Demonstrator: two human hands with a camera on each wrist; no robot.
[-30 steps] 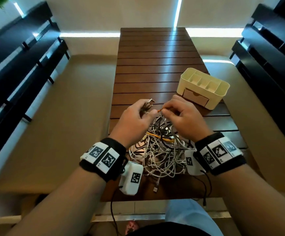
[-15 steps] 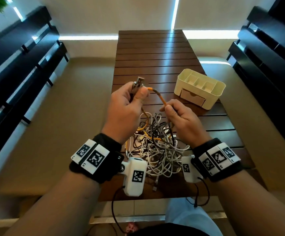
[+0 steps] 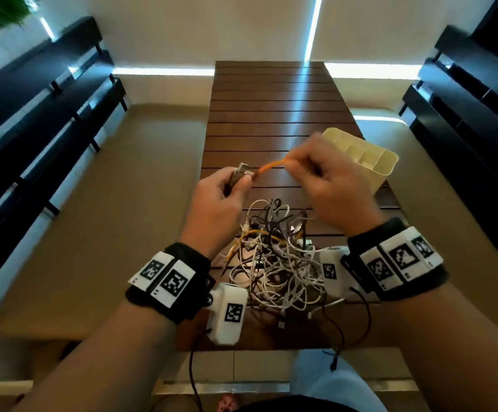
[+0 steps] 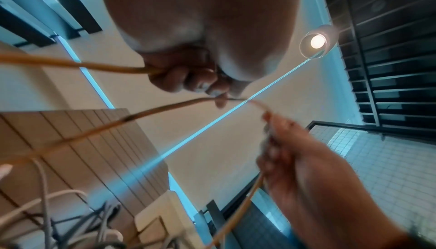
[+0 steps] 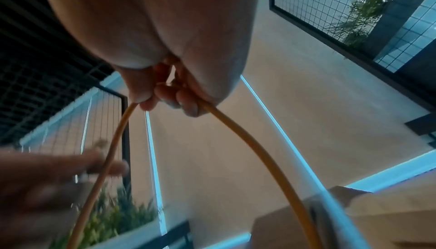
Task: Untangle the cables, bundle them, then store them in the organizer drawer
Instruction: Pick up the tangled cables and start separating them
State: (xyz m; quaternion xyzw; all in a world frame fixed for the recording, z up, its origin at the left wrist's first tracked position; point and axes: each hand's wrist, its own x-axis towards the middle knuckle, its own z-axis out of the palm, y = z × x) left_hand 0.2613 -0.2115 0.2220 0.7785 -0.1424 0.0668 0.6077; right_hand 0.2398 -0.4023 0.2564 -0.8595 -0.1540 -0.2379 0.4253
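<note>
A tangle of white, grey and black cables [image 3: 274, 257] lies on the near end of the wooden slatted table [image 3: 271, 114]. An orange cable [image 3: 271, 167] is lifted out of it and stretched between both hands above the pile. My left hand [image 3: 227, 191] grips its metal USB plug [image 3: 239, 171] end, fingers curled. My right hand [image 3: 322, 176] pinches the orange cable [image 5: 235, 131] a short way along. The same orange cable [image 4: 94, 128] runs from my left hand [image 4: 188, 77] down toward the pile. The cream organizer [image 3: 369, 159] stands behind my right hand; its drawer is hidden.
The organizer sits near the table's right edge. Dark benches or shelving run along both sides, left [image 3: 33, 120] and right [image 3: 465, 108]. Tan floor surrounds the table. A black lead [image 3: 343, 331] from the wrist camera hangs over the near table edge.
Both hands rose from the pile with the orange cable. The right hand moved up and right along it, in front of the organizer, drawing the cable out between the hands.
</note>
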